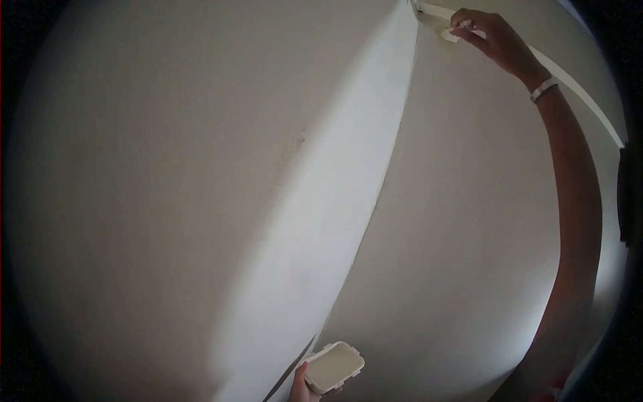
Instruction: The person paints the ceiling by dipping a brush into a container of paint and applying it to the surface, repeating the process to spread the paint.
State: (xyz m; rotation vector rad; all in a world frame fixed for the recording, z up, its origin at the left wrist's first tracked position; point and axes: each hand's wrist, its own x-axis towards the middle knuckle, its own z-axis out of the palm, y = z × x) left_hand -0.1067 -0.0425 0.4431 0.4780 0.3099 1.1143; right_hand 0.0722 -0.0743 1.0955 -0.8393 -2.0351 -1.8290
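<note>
My right hand (492, 35) is raised at the upper right, its fingers pinched round a small pale pad (449, 35). The pad lies against the right wall (462, 147), close under the white strip and near the corner; its exact kind cannot be made out. Low in the view, my left hand (305, 388) grips a white rectangular plastic tub (335, 367) with clip tabs on its rim. A smooth cream-coloured filling shows inside it. My left thumb rests along the near side, while the other fingers are mostly hidden beneath.
A bright band of light falls on the left wall (167, 167) beside the corner line. Small marks (300, 140) show on that wall. A white strip (576, 84) runs along the top of the right wall. At the far right edge stands a dark object (624, 194).
</note>
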